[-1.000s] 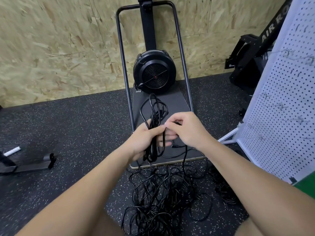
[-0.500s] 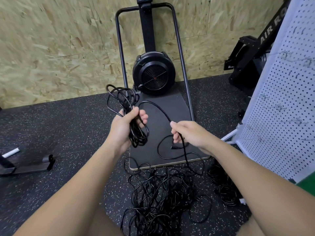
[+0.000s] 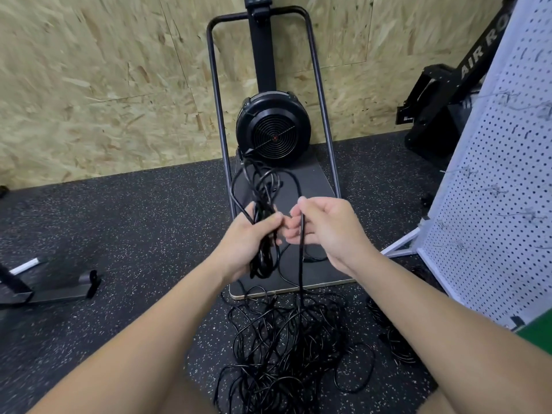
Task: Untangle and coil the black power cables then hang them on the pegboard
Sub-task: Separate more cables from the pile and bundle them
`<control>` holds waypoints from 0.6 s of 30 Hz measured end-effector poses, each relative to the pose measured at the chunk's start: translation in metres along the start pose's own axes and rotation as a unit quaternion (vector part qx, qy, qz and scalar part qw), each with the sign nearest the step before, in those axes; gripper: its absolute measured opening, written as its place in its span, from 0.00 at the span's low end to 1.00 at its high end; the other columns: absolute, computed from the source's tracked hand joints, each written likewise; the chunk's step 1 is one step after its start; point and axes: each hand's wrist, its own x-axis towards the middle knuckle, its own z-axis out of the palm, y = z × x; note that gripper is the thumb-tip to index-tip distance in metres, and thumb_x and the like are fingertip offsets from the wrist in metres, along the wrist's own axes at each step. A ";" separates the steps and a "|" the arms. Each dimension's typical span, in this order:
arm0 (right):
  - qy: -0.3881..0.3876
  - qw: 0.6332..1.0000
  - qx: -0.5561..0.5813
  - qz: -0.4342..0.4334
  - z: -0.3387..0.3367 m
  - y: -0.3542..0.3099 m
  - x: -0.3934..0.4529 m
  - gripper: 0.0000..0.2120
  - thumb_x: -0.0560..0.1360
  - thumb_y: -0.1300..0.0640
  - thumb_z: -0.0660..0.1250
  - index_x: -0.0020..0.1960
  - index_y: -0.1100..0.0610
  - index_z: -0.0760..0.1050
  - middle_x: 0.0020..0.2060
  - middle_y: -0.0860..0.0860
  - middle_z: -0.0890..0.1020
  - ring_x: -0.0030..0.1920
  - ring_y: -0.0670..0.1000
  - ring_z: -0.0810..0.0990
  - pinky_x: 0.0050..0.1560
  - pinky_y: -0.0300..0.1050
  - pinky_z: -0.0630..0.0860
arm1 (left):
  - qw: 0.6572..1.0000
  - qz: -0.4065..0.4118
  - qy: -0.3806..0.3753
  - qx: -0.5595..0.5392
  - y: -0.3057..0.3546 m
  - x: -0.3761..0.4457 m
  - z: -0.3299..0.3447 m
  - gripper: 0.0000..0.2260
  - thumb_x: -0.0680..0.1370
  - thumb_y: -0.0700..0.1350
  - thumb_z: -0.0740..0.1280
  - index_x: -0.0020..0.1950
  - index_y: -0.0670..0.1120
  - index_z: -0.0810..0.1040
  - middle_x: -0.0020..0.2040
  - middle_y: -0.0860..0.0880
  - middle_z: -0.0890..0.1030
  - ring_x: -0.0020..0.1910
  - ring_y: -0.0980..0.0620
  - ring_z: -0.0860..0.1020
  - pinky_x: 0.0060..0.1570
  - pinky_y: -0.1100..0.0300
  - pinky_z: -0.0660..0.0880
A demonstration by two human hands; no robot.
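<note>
writing: "AIR RO", rest cut off, on black machine (image 3: 466, 85) at 2 o'clock | left hand (image 3: 249, 239) grips coil (image 3: 263, 222) | right hand (image 3: 322, 227) pinches strand (image 3: 301, 264) rising from cable tangle (image 3: 286, 348) at 6 | pegboard (image 3: 501, 210) at 3, hooks blurred | strand's plug hidden

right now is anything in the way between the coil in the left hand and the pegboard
Only the right hand, which holds the cable strand beside the coil in the left hand. Past it nothing visible blocks the way to the pegboard.
</note>
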 end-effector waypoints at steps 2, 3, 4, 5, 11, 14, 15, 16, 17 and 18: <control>0.045 0.999 0.014 -0.001 0.000 0.001 0.003 0.18 0.89 0.55 0.65 0.51 0.69 0.82 0.37 0.61 0.84 0.38 0.61 0.87 0.46 0.60 0.89 | 1.000 -0.004 -0.007 0.024 -0.005 -0.002 0.012 0.09 0.86 0.41 0.71 0.62 0.39 0.75 0.51 0.45 0.86 0.48 0.48 0.84 0.47 0.55 0.82; 0.069 0.998 -0.009 -0.008 -0.002 0.002 0.005 0.18 0.89 0.54 0.65 0.50 0.67 0.83 0.36 0.60 0.85 0.37 0.59 0.86 0.46 0.61 0.89 | 1.000 -0.010 -0.015 0.025 -0.007 -0.002 0.017 0.12 0.86 0.41 0.71 0.65 0.36 0.75 0.53 0.46 0.86 0.51 0.48 0.85 0.48 0.54 0.84; 0.089 0.995 -0.033 -0.019 -0.003 0.002 0.006 0.18 0.88 0.54 0.66 0.48 0.65 0.84 0.35 0.58 0.85 0.35 0.57 0.85 0.45 0.62 0.89 | 0.999 -0.019 -0.026 0.015 -0.008 -0.003 0.022 0.14 0.86 0.40 0.70 0.68 0.34 0.74 0.55 0.46 0.87 0.55 0.48 0.87 0.50 0.52 0.85; 0.107 0.992 -0.057 -0.026 -0.003 0.004 0.006 0.18 0.88 0.53 0.67 0.46 0.62 0.86 0.36 0.56 0.86 0.35 0.56 0.85 0.43 0.61 0.88 | 0.999 -0.027 -0.041 0.001 -0.009 -0.004 0.025 0.14 0.87 0.39 0.69 0.70 0.35 0.74 0.57 0.45 0.88 0.57 0.46 0.87 0.53 0.50 0.86; 0.190 0.959 -0.193 -0.084 0.000 0.012 0.007 0.13 0.84 0.46 0.69 0.45 0.46 0.89 0.41 0.42 0.84 0.40 0.48 0.84 0.48 0.54 0.84 | 0.996 -0.044 -0.079 -0.028 -0.010 -0.006 0.034 0.06 0.87 0.37 0.67 0.65 0.40 0.77 0.52 0.38 0.86 0.53 0.37 0.87 0.58 0.44 0.85; 0.158 0.977 -0.125 -0.071 -0.003 0.009 0.003 0.13 0.87 0.50 0.69 0.47 0.51 0.88 0.27 0.52 0.78 0.24 0.51 0.79 0.28 0.45 0.77 | 0.990 -0.060 -0.117 -0.051 -0.010 -0.006 0.032 0.04 0.88 0.38 0.67 0.61 0.42 0.74 0.46 0.37 0.83 0.44 0.41 0.83 0.62 0.36 0.83; 0.167 0.972 -0.145 -0.083 -0.004 0.011 0.003 0.13 0.86 0.51 0.70 0.47 0.51 0.88 0.27 0.52 0.80 0.25 0.47 0.78 0.30 0.42 0.75 | 0.986 -0.070 -0.133 -0.069 -0.012 -0.006 0.031 0.04 0.88 0.39 0.67 0.61 0.43 0.74 0.44 0.38 0.80 0.41 0.43 0.79 0.63 0.35 0.82; 0.181 0.965 -0.166 -0.097 -0.005 0.013 0.003 0.12 0.85 0.50 0.71 0.46 0.51 0.88 0.28 0.49 0.81 0.27 0.43 0.77 0.35 0.42 0.75 | 0.984 -0.075 -0.141 -0.082 -0.012 -0.006 0.031 0.04 0.88 0.40 0.67 0.61 0.43 0.74 0.43 0.41 0.76 0.39 0.46 0.75 0.59 0.38 0.83; 0.192 0.960 -0.172 -0.106 -0.005 0.016 0.005 0.12 0.85 0.50 0.72 0.45 0.51 0.88 0.29 0.46 0.82 0.30 0.42 0.76 0.39 0.43 0.75 | 0.983 -0.072 -0.142 -0.086 -0.012 -0.006 0.031 0.03 0.88 0.40 0.68 0.59 0.43 0.74 0.41 0.43 0.73 0.38 0.48 0.71 0.51 0.46 0.83; 0.195 0.960 -0.167 -0.111 -0.004 0.017 0.007 0.10 0.84 0.50 0.73 0.46 0.51 0.88 0.31 0.43 0.82 0.32 0.42 0.77 0.42 0.45 0.77 | 0.985 -0.066 -0.139 -0.083 -0.011 -0.007 0.032 0.04 0.87 0.40 0.69 0.55 0.43 0.75 0.40 0.45 0.70 0.36 0.50 0.68 0.43 0.53 0.79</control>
